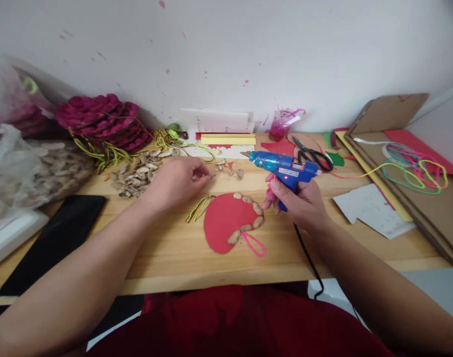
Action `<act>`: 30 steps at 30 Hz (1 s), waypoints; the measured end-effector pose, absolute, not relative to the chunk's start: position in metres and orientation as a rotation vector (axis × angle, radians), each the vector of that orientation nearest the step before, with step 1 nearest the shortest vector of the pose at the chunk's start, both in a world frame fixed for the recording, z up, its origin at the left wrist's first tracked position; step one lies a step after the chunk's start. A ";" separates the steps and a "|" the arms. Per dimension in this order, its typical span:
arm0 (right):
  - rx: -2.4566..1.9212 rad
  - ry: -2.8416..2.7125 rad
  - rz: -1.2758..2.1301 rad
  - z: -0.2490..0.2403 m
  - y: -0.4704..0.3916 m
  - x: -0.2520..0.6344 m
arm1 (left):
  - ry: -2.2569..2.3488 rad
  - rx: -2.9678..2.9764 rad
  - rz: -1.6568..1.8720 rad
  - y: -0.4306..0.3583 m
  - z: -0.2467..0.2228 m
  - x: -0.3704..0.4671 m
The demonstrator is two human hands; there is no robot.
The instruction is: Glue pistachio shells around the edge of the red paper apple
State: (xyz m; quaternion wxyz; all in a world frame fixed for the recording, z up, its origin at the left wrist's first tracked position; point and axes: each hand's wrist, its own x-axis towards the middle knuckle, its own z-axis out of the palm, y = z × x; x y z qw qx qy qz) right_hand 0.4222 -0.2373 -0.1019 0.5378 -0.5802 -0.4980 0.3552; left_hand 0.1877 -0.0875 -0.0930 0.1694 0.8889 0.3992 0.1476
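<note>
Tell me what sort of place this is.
Most likely a craft worktable, at home or in a small workshop: the right hand grips a glue gun, a red cutout partly edged with what look like peanuts lies below, and scissors lie farther back.

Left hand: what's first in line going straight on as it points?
Likely the loose peanut shells just past the left hand; its height above the table is unclear, so it might pass over them.

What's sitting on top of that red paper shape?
On the red paper shape, peanuts line part of the edge; what's beneath them is covered. A pink loop pokes out, but how it's attached I can't see.
</note>
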 end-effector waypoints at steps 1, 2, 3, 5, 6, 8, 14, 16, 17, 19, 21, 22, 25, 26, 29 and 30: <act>-1.387 -1.184 0.845 -0.102 -0.237 0.422 | 1.138 2.556 0.405 -0.086 -0.095 0.188; -1.391 -1.184 0.847 -0.102 -0.237 0.422 | 1.134 2.581 0.395 -0.085 -0.097 0.188; -1.395 -1.182 0.849 -0.102 -0.237 0.423 | 1.124 2.599 0.389 -0.084 -0.099 0.188; -1.395 -1.182 0.847 -0.103 -0.237 0.423 | 1.107 2.606 0.391 -0.083 -0.101 0.188; -1.394 -1.184 0.845 -0.103 -0.237 0.423 | 1.104 2.593 0.404 -0.082 -0.101 0.187; -1.396 -1.183 0.846 -0.103 -0.237 0.424 | 1.126 2.554 0.444 -0.081 -0.098 0.186; -1.421 -1.176 0.873 -0.103 -0.236 0.426 | 1.334 2.535 0.502 -0.076 -0.080 0.175; -1.428 -1.195 0.866 -0.103 -0.236 0.426 | 1.328 2.528 0.539 -0.074 -0.077 0.171; -1.431 -1.200 0.858 -0.103 -0.236 0.426 | 1.328 2.521 0.572 -0.073 -0.076 0.168; -1.436 -1.196 0.840 -0.103 -0.236 0.426 | 1.367 2.524 0.582 -0.070 -0.073 0.164; -1.453 -1.179 0.829 -0.102 -0.236 0.425 | 1.488 2.567 0.472 -0.065 -0.067 0.157; -1.467 -1.168 0.823 -0.102 -0.236 0.425 | 1.577 2.587 0.383 -0.063 -0.063 0.153; -1.511 -1.130 0.791 -0.102 -0.237 0.425 | 1.868 2.577 0.205 -0.055 -0.051 0.136; -1.517 -1.127 0.786 -0.103 -0.237 0.425 | 1.944 2.556 0.195 -0.052 -0.047 0.129; -1.520 -1.108 0.772 -0.104 -0.237 0.427 | 2.006 2.513 0.210 -0.045 -0.041 0.112; -1.525 -1.094 0.769 -0.104 -0.237 0.428 | 1.981 2.505 0.212 -0.043 -0.040 0.108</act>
